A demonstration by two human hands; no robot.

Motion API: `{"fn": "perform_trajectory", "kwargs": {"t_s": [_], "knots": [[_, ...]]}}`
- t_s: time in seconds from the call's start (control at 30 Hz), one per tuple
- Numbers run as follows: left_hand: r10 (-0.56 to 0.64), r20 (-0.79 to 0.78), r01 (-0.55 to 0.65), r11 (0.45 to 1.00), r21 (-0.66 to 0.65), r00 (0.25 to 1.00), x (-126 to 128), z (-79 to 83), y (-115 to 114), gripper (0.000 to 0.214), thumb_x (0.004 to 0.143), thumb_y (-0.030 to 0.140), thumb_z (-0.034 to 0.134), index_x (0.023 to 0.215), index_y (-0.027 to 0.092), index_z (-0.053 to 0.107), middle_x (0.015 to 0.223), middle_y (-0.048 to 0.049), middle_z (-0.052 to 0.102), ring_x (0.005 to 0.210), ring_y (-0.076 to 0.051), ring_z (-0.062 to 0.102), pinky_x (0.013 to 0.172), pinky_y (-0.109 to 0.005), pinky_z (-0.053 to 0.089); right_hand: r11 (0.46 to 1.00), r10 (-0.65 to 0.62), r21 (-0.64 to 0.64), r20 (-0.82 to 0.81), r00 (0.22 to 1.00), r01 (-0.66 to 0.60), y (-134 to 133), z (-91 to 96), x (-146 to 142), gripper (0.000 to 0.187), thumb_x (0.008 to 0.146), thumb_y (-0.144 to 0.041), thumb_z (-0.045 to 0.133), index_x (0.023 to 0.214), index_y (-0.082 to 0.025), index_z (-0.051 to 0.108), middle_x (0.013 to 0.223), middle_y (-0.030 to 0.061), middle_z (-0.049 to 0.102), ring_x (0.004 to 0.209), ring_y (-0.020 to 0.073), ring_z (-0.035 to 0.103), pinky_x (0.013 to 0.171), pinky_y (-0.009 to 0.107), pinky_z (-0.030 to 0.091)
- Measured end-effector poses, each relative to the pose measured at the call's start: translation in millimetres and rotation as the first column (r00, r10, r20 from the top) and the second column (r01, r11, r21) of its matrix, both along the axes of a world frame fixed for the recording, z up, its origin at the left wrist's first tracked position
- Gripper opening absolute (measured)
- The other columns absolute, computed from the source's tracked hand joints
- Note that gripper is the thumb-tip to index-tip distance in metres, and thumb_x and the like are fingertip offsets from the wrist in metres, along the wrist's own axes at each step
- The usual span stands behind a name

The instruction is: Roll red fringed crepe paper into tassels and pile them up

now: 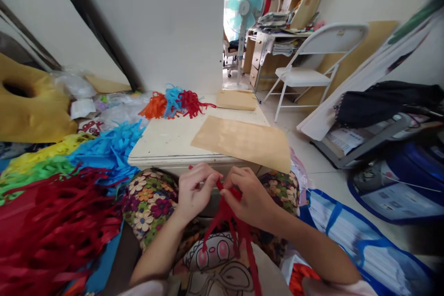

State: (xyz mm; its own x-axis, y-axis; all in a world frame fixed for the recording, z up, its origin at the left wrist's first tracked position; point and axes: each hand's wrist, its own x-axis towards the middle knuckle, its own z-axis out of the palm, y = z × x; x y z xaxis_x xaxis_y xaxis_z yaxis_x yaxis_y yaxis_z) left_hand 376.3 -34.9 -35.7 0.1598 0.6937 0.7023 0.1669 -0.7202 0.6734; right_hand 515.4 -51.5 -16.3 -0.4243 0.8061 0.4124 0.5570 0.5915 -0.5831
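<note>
Above my lap, my left hand (pixel 199 189) and my right hand (pixel 248 196) meet with thumbs and fingers pinched. Both grip a red fringed tassel (pixel 244 233) near its top, where the exact fold is hidden by my fingers. Its loose strips dangle from under my right hand over my shirt. A small red tip shows by the knuckles of my left hand. Just beyond stands a low cream table (pixel 166 136). At its far side lie finished-looking tassels in orange (pixel 157 105), light blue (pixel 173 101) and red (pixel 191 103).
A brown paper sheet (pixel 243 141) overhangs the table's front right corner; a flat brown packet (pixel 236 100) lies behind it. Piles of red (pixel 69 222), blue (pixel 109 150), green (pixel 52 171) and yellow (pixel 41 152) fringe fill the left. A blue-white bag (pixel 360 236) sits at right.
</note>
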Motion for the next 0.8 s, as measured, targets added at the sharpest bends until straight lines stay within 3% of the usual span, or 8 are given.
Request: {"fn": "perform_trajectory", "kwargs": {"t_s": [0.1,0.33,0.47,0.57,0.63,0.7,0.73,0.8], "knots": [[0.201,-0.052,-0.195,0.975,0.106,0.978,-4,-16.1,-2,0.011,0.072,0.006,0.048,0.067,0.013,0.055,0.058,-0.0009,0.052,0.056,-0.009,0.044,0.053,-0.021,0.036,0.997,0.05,-0.059,-0.051,0.997,-0.053,8,-12.6,-6,0.011,0.067,-0.009,0.048,0.059,-0.015,0.044,0.063,-0.0006,0.049,0.065,0.0118,0.046,0.065,0.027,0.033],[0.388,-0.122,-0.382,0.921,0.069,0.914,-29,-40.3,-6,0.009,0.073,0.01,0.049,0.074,0.014,0.057,0.063,-0.0018,0.052,0.062,-0.01,0.046,0.055,-0.021,0.037,0.956,0.183,-0.181,-0.254,0.95,-0.232,32,-36.6,-27,0.016,0.073,-0.015,0.05,0.089,-0.018,0.053,0.084,0.0019,0.058,0.078,0.0129,0.051,0.071,0.026,0.037],[0.449,-0.216,-0.435,0.894,0.111,0.867,-44,-49.2,-11,0.014,0.073,0.011,0.05,0.083,0.016,0.057,0.068,-0.0028,0.055,0.064,-0.011,0.047,0.058,-0.023,0.039,0.953,0.225,-0.119,-0.341,0.913,-0.279,47,-50.4,-51,0.004,0.074,-0.018,0.051,0.071,-0.017,0.053,0.066,-0.0002,0.055,0.065,0.0112,0.049,0.064,0.024,0.037],[0.446,-0.332,-0.445,0.891,0.084,0.831,-73,-39.6,-1,0.022,0.073,0.019,0.052,0.094,0.019,0.056,0.069,-0.0005,0.059,0.064,-0.011,0.051,0.058,-0.022,0.04,0.944,0.226,-0.146,-0.362,0.904,-0.295,57,-54.3,-64,0.009,0.074,-0.018,0.05,0.065,-0.017,0.05,0.061,-0.0006,0.052,0.061,0.0108,0.047,0.061,0.024,0.036],[0.59,-0.312,-0.612,0.79,0.033,0.745,-109,-21.5,23,0.024,0.078,0.028,0.044,0.098,0.019,0.055,0.065,0.0016,0.059,0.059,-0.01,0.052,0.055,-0.02,0.04,0.934,0.247,-0.166,-0.336,0.909,-0.316,62,-54.8,-65,0.009,0.074,-0.017,0.049,0.066,-0.017,0.049,0.062,-0.0006,0.052,0.062,0.0108,0.047,0.061,0.024,0.036],[0.879,-0.25,-0.909,0.417,-0.007,0.406,-154,1.0,63,0.029,0.082,0.027,0.033,0.096,0.015,0.055,0.065,0.0006,0.059,0.058,-0.01,0.051,0.056,-0.02,0.039,0.922,0.289,-0.177,-0.277,0.916,-0.344,64,-55.5,-61,0.008,0.074,-0.014,0.047,0.068,-0.017,0.049,0.063,-0.0009,0.052,0.063,0.0104,0.047,0.063,0.023,0.036],[0.874,-0.359,-0.942,0.333,-0.045,0.326,-177,11.3,88,0.031,0.081,0.028,0.032,0.096,0.012,0.054,0.069,-0.0015,0.061,0.063,-0.011,0.052,0.058,-0.021,0.04,0.917,0.308,-0.183,-0.24,0.921,-0.354,65,-56.2,-57,0.007,0.075,-0.013,0.046,0.07,-0.018,0.049,0.064,-0.0008,0.053,0.063,0.0103,0.047,0.063,0.023,0.036],[0.763,-0.541,-0.925,0.372,-0.081,0.354,-219,25.4,141,0.03,0.079,0.025,0.035,0.093,0.008,0.055,0.079,-0.005,0.062,0.07,-0.013,0.053,0.063,-0.023,0.04,0.912,0.322,-0.212,-0.163,0.933,-0.351,64,-58.8,-47,0.009,0.076,-0.011,0.043,0.073,-0.018,0.049,0.068,0.0001,0.053,0.065,0.0101,0.048,0.062,0.021,0.037]]}}
